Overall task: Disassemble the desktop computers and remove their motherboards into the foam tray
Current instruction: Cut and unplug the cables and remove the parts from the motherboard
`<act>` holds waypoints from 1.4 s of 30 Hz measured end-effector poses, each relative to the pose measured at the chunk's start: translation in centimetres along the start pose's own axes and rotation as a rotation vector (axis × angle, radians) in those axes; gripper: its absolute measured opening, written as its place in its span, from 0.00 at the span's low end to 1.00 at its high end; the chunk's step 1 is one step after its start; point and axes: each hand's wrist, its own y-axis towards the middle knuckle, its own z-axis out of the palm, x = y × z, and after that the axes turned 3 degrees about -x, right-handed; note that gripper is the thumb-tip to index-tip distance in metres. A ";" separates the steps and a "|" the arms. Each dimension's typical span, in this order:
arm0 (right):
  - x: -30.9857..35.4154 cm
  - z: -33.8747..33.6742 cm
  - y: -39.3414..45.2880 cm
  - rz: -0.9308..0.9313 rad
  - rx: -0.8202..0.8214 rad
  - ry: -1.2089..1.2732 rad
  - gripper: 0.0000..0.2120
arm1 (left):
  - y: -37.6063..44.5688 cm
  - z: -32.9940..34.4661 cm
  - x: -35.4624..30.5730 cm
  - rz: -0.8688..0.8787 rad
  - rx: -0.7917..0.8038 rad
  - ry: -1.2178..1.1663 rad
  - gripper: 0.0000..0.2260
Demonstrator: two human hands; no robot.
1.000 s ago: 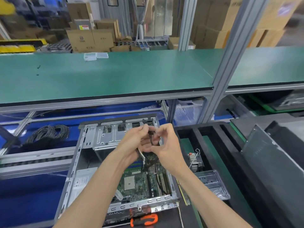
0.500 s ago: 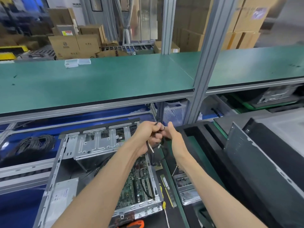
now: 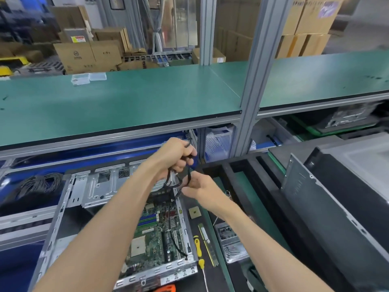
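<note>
An open desktop case lies flat in front of me, its green motherboard still inside at the right. My left hand grips a bundle of black cables lifted above the case's far right corner. Just below it, my right hand pinches the same cables lower down. The cables run down into the case toward the board. The black foam tray stands right of the case, with green matting showing in its slots.
A yellow-handled screwdriver, a memory stick and a small square chip lie between case and tray. An orange tool handle sits near my edge. A metal side panel and another computer stand at right; coiled cables at left.
Both hands have lifted the cables up and rightward, away from the motherboard. My right hand has slid below the left. The view has shifted right.
</note>
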 end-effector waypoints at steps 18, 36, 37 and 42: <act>0.3 0.6 1.7 -0.051 -0.207 0.265 0.08 | 1.4 -0.6 2.6 0.210 -0.259 -0.380 0.08; -4.8 -5.1 -0.3 -0.013 -0.116 -0.188 0.09 | 7.9 9.1 7.5 -0.180 -0.480 -0.599 0.20; -5.1 -5.4 -0.2 0.013 -0.099 -0.082 0.11 | 8.2 9.2 7.7 -0.210 -0.486 -0.573 0.21; -6.6 -5.7 0.7 0.048 -0.146 -0.155 0.06 | 9.6 9.7 9.3 -0.297 -0.418 -0.521 0.20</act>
